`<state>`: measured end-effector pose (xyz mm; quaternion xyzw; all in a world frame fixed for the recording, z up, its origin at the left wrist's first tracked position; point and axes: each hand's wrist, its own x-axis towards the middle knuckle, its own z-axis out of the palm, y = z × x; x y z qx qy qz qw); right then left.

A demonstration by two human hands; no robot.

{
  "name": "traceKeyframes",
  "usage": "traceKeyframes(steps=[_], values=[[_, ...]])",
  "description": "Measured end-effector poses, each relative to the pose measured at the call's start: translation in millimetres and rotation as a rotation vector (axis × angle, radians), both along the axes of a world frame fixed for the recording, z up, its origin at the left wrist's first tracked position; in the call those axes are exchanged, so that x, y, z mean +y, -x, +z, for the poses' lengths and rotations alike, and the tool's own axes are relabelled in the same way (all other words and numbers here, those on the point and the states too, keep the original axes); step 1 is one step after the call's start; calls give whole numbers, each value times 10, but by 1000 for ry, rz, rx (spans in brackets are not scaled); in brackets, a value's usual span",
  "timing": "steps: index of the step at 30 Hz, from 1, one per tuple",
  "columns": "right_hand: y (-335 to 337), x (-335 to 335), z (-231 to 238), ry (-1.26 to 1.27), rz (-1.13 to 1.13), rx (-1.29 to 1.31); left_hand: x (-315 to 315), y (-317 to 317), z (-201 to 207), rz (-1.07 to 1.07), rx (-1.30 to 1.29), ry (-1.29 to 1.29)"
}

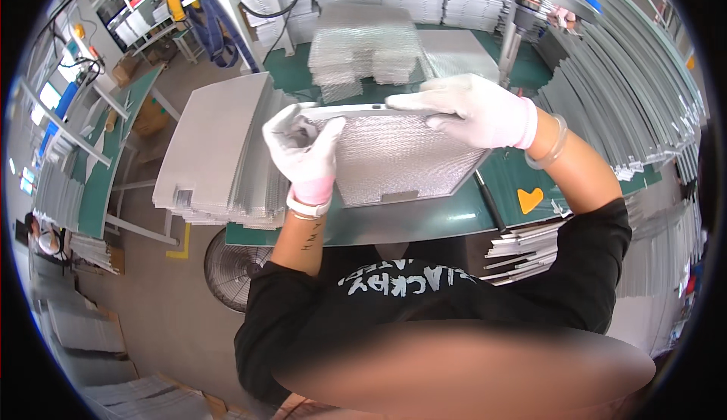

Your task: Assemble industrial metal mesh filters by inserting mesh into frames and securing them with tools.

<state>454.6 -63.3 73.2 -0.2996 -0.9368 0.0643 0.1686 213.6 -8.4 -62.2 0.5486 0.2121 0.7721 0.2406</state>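
Note:
A silvery mesh filter panel [409, 155] in a thin metal frame tilts up over the green worktable [356, 229]. My left hand [303, 151], in a white glove, is closed on its upper left corner, with the thumb on the mesh side. Along the far edge, my gloved right hand [473, 109] grips the frame toward the right corner, fingers stretched along the top and thumb below. A small notched tab shows at the panel's near edge. Right of the panel lie a black-handled tool [491, 202] and a yellow-orange scraper-like piece [531, 200].
Stacked grey sheets [216, 136] stand at the left, mesh sheets [363, 37] at the back. Long metal frame strips [628, 87] crowd the right side, near an upright post [519, 26]. A floor fan [236, 268] stands below the table's left edge. Another person [176, 5] is far left.

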Motion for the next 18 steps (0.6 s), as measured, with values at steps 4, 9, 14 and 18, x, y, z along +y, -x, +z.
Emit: traceKeyframes(steps=[4, 9, 14, 18], values=[[20, 31, -27, -29, -32, 23, 45, -127, -61, 36, -85, -46], [27, 67, -50, -9, -12, 77, 96, -121, -112, -23, -181, 20], [58, 61, -40, 8, -7, 46, 116, 26, -171, 5, -58, 2], [90, 1, -34, 26, -102, -32, 87, 52, -134, -215, -22, -88]])
